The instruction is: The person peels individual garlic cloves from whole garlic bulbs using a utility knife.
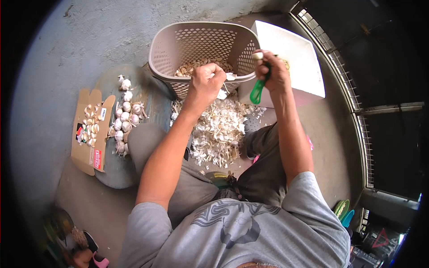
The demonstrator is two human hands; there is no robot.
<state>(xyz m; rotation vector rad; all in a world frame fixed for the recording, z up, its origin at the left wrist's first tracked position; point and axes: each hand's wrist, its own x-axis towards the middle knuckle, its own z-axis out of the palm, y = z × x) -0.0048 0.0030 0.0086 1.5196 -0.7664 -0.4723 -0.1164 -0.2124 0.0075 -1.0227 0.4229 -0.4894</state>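
Observation:
My left hand [207, 85] is closed, its fingers pinched on a bit of garlic skin [230, 76] by the near rim of the basket [163, 77]. Garlic cloves [196, 66] lie inside that basket. In my right hand [275, 73], raised at the basket's right side, are a green-handled tool [257, 91] and a pale peeled clove [258, 56] at the fingertips. The tool's working end is hidden by the fingers. A heap of garlic peels [219, 129] covers the floor between my legs.
Whole garlic bulbs [125, 117] and a cardboard box [82, 154] holding cloves stand on a round surface [116, 174] at the left. A white foam box [308, 67] is behind my right hand. Part of another person [82, 258] shows at the lower left.

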